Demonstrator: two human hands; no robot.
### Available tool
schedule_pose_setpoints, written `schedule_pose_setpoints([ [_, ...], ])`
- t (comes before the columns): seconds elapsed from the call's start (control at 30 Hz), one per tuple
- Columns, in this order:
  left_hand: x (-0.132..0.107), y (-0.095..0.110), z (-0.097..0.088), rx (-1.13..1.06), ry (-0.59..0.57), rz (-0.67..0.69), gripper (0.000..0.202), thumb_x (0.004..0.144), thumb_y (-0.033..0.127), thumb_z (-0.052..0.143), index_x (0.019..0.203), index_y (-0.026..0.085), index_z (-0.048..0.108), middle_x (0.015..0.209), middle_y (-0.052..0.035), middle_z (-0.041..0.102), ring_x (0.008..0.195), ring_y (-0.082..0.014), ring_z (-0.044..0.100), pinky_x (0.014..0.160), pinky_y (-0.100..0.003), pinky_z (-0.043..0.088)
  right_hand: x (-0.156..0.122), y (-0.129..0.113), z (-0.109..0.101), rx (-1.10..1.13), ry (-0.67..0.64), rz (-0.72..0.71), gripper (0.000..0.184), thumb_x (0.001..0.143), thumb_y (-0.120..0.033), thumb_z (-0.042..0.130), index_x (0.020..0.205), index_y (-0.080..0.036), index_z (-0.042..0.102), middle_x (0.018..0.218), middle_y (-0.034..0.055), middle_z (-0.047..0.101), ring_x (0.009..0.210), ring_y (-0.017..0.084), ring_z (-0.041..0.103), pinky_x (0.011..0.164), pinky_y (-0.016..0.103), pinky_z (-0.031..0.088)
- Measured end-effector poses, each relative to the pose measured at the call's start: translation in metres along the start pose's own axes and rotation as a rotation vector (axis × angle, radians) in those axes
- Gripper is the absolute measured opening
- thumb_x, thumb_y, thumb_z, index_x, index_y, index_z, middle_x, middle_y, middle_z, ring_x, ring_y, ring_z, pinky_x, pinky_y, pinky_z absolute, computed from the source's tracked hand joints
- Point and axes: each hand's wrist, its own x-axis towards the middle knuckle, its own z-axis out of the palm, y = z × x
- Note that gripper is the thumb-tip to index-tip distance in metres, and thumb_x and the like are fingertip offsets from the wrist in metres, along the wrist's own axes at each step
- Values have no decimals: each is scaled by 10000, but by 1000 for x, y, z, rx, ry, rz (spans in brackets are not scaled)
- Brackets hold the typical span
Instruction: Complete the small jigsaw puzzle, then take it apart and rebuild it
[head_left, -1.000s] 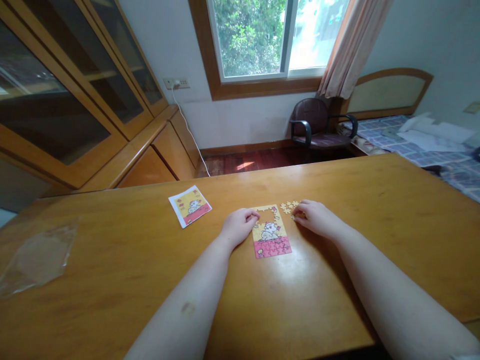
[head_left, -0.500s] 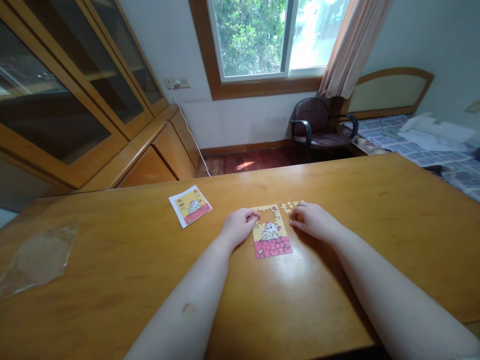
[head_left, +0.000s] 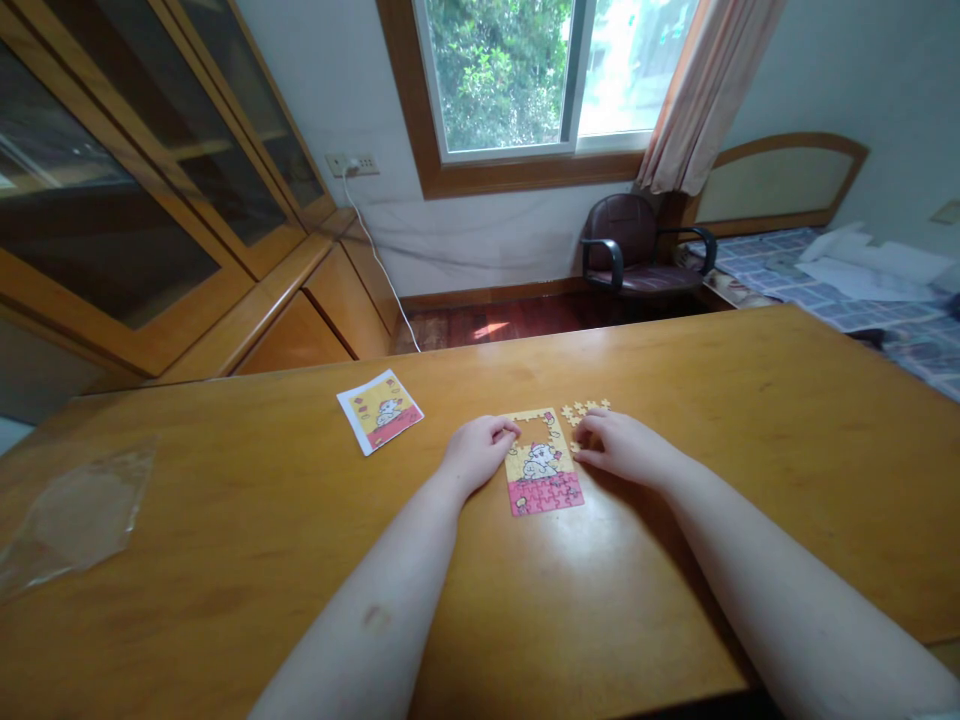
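A jigsaw puzzle [head_left: 544,490] lies flat on the wooden desk, showing a white cartoon animal on yellow and pink. Its upper middle has a gap through which the wood shows. At its left edge, my left hand [head_left: 480,447] is closed, its curled fingertips resting on the border. My right hand [head_left: 619,445] is just off the right edge, thumb and fingers closing on a small yellow puzzle piece [head_left: 575,447] beside the puzzle. Several loose puzzle pieces [head_left: 585,409] lie beyond that hand, partly hidden by it.
A printed picture card [head_left: 382,412] with the same design lies left of the puzzle. Farther left is a clear plastic bag [head_left: 82,510]. The desk [head_left: 300,560] reaches toward a glass-door cabinet [head_left: 247,300], an armchair [head_left: 634,245] and a bed [head_left: 795,270].
My right hand has shifted slightly left, toward the puzzle's right edge, and a small piece now shows at its fingertips. My left hand stays in place.
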Motion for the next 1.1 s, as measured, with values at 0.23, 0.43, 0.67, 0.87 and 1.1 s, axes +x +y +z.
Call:
schedule_pose_setpoints([
  [0.23, 0, 0, 0, -4, -2, 6, 228, 839, 297, 503, 918, 269, 715, 903, 4, 701, 860, -184, 622, 740, -278, 450, -1, -5, 2, 48, -27, -3, 103, 753, -222, 597, 851, -194, 609, 883, 58, 633, 788, 183, 583, 707, 276, 461],
  [0.43, 0, -1, 1, -13, 5, 3, 226, 843, 300, 501, 915, 280, 715, 892, 14, 701, 853, -181, 621, 727, -277, 444, -2, -8, 2, 94, -23, -19, 124, 715, -179, 580, 837, -199, 579, 858, 41, 636, 771, 172, 571, 682, 262, 437],
  [0.67, 1, -1, 1, 10, -4, 11, 233, 844, 302, 498, 922, 266, 715, 916, 1, 705, 872, -191, 621, 752, -285, 453, -2, -4, 0, 267, -53, -19, 108, 755, -191, 560, 843, -188, 621, 752, 13, 638, 649, 137, 543, 609, 242, 400],
  [0.87, 1, -2, 2, 8, 10, 20, 230, 844, 297, 497, 915, 271, 714, 911, 5, 706, 857, -188, 621, 747, -282, 454, 2, -11, 10, 392, 28, 1, 114, 795, -238, 571, 838, -194, 667, 809, 12, 674, 657, 128, 546, 622, 243, 408],
  [1.1, 1, -2, 2, 8, 8, 18, 237, 845, 308, 494, 924, 266, 713, 926, 0, 703, 869, -184, 618, 756, -281, 453, 5, -17, 16, 248, 106, 9, 124, 828, -295, 597, 831, -204, 681, 825, 23, 670, 736, 144, 576, 684, 254, 425],
])
